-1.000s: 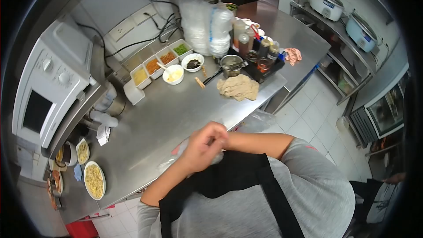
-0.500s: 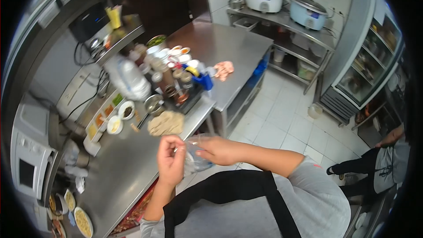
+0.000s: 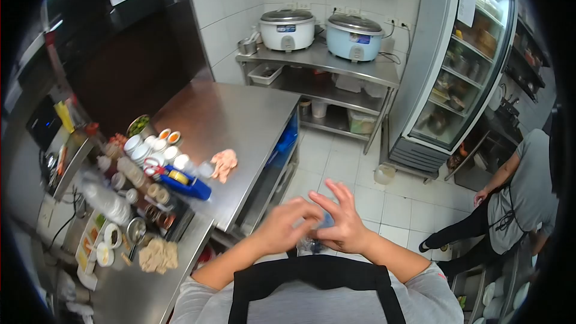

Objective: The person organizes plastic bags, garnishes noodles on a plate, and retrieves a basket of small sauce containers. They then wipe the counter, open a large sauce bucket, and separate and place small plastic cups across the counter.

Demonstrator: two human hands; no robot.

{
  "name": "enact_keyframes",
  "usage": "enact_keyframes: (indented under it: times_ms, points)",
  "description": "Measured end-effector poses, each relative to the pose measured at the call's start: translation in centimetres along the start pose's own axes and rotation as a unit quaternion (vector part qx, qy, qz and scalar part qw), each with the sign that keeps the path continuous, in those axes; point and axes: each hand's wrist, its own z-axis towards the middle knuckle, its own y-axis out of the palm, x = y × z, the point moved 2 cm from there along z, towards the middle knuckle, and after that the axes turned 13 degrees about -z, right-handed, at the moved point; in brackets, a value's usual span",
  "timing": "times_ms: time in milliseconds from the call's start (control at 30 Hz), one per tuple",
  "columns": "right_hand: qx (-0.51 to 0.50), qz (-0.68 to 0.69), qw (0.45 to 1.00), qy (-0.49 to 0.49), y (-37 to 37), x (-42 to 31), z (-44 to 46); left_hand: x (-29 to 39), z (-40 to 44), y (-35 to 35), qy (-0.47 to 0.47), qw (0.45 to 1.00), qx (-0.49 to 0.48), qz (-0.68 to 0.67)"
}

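In front of my apron, both hands are close together at chest height. My left hand (image 3: 289, 225), slightly blurred, comes in with fingers curled and pressed towards a clear crumpled plastic bag (image 3: 309, 246). My right hand (image 3: 348, 227) is beside it, with its upper fingers stretched out and apart. Its thumb side lies against the bag, partly hiding it. A bluish patch shows between the hands; I cannot make out whether it belongs to the bag. Nearest on the counter is a crumpled tan cloth (image 3: 159, 256).
A steel counter (image 3: 240, 114) carries a pinkish crumpled cloth (image 3: 224, 165), a blue holder (image 3: 192, 187), sauce bottles and small bowls. Two rice cookers (image 3: 287, 31) stand on a back shelf. A glass-door fridge (image 3: 456, 72) and a person (image 3: 516, 186) are on the right.
My view has swung right, so the counter sits further left. The left hand came across to the right hand, whose fingers spread upward. The plastic bag now hangs lower between them.
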Motion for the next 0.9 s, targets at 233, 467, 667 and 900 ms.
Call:
enact_keyframes:
  times_ms: [233,467,667,900]
  points:
    - [-0.028,0.062,0.996,0.059,6.4,14.4,0.9,-10.9,9.6,-4.8,0.028,0.996,-0.056,-0.062]
    - [0.066,0.01,0.992,0.111,6.9,27.1,8.3,-27.7,18.5,-4.0,-0.171,0.982,-0.072,-0.037]
    - [0.074,-0.077,0.988,0.113,3.4,38.1,11.6,-38.3,31.6,-6.0,-0.214,0.974,-0.039,-0.066]
    - [-0.159,0.0,0.956,0.245,9.2,57.8,11.1,-39.8,47.4,-7.9,0.01,0.996,-0.056,0.072]
